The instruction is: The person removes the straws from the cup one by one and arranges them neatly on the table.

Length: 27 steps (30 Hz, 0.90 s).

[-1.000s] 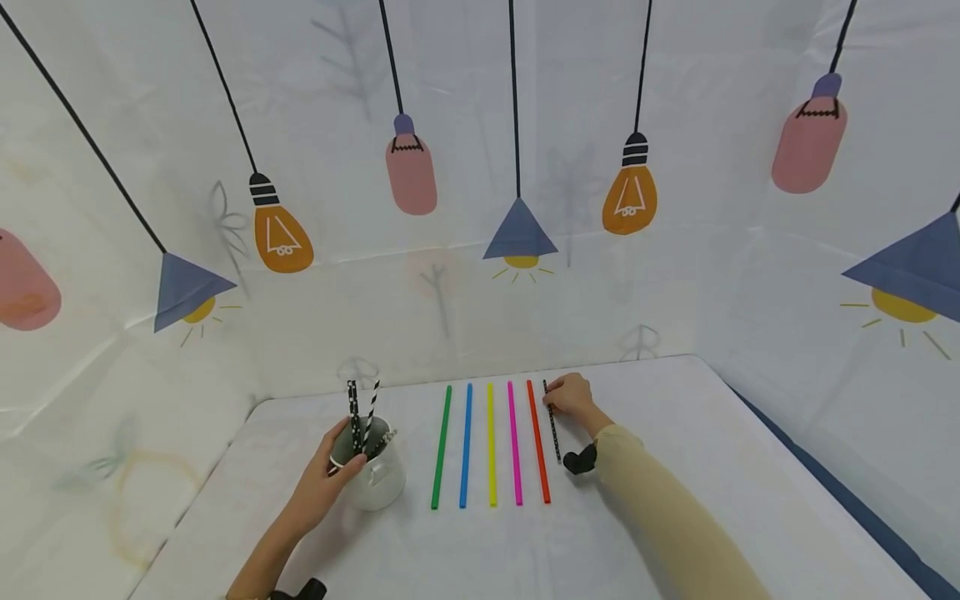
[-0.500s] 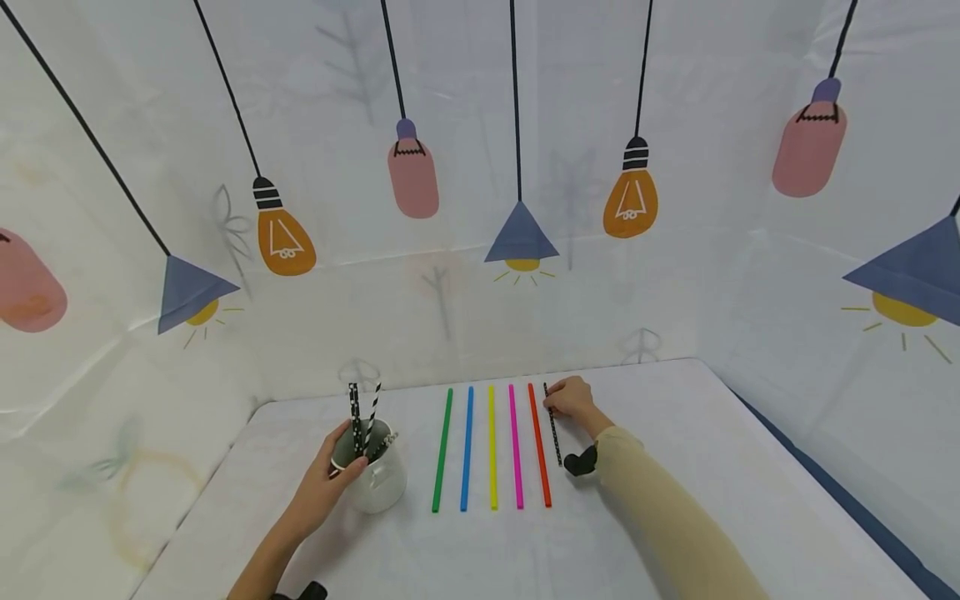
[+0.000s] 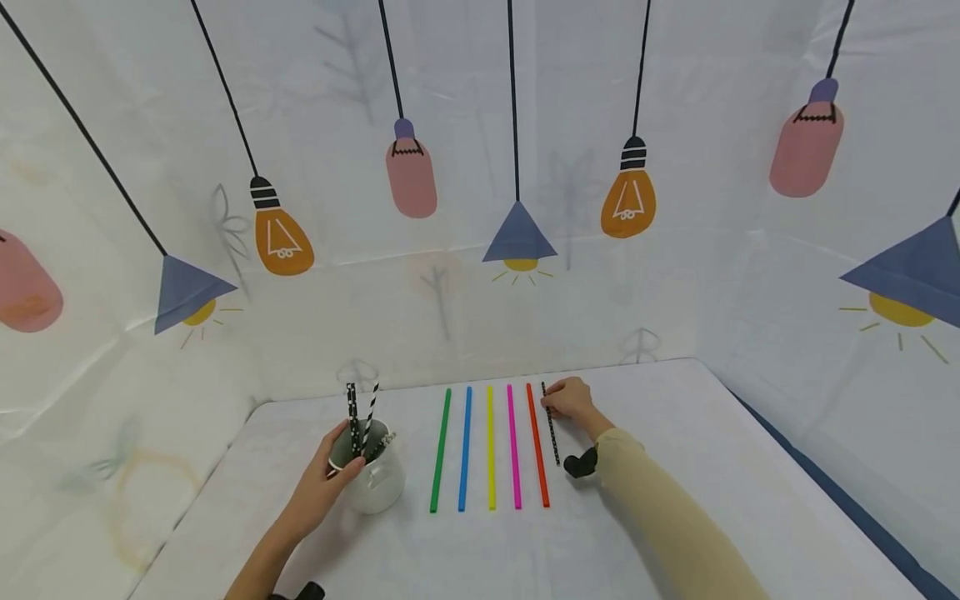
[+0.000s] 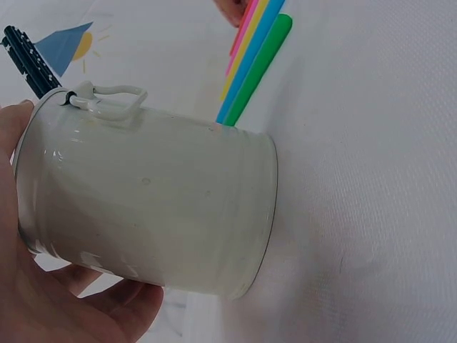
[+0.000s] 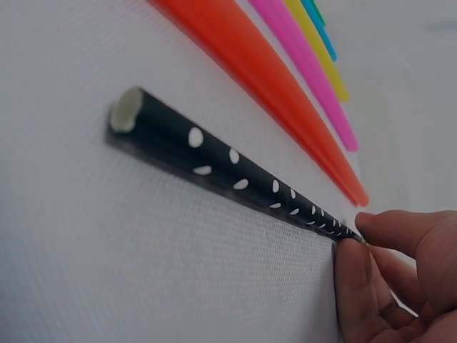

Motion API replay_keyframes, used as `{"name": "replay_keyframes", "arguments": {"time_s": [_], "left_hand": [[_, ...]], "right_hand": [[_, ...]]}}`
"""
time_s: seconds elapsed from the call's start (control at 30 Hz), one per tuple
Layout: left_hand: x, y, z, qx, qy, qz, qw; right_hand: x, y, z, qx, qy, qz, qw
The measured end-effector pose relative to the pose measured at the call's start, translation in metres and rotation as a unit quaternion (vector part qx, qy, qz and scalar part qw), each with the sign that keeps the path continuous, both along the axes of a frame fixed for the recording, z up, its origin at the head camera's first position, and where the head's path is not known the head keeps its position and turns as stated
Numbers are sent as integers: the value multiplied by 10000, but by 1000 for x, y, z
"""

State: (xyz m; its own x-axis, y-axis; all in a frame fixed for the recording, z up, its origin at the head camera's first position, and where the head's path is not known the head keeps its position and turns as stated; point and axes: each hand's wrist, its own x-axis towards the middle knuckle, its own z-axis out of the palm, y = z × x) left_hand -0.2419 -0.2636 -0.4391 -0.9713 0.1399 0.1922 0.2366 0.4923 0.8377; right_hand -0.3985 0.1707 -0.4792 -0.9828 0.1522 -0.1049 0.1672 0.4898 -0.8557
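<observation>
My left hand [image 3: 321, 485] grips a white mug [image 3: 381, 485] round its rim, and a small looped handle [image 4: 118, 103] shows on its side in the left wrist view. Several black-and-white patterned paper straws [image 3: 352, 418] stand in the mug. At the right, my right hand [image 3: 572, 399] pinches the far end of a black straw with white dots [image 5: 235, 168], which lies along the white tabletop. Its near end shows a hollow opening in the right wrist view. Beside it, to the left, lies a red straw [image 3: 537, 450].
Left of the red straw, a pink straw [image 3: 513, 450], a yellow straw [image 3: 491, 450], a blue straw [image 3: 465, 450] and a green straw [image 3: 440, 450] lie in a spaced row on the white table [image 3: 480, 558]. A white sheet printed with hanging lamps [image 3: 480, 317] rises behind and at both sides.
</observation>
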Motion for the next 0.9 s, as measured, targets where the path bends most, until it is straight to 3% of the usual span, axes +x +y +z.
{"name": "replay_keyframes", "arguments": {"time_s": [0.4,0.73,0.9], "left_hand": [[-2,-1,0,4,-27,-18,10000],[-4,-2,0,-31,36,-14,10000],[-2,-2,0,3,-16,-38,10000]], "right_hand": [[-1,0,0,-143,-91,-15,9999],[6,2,11,-510,-160,-69,9985],[9,3,5,-517,-95,-114,9986]]}}
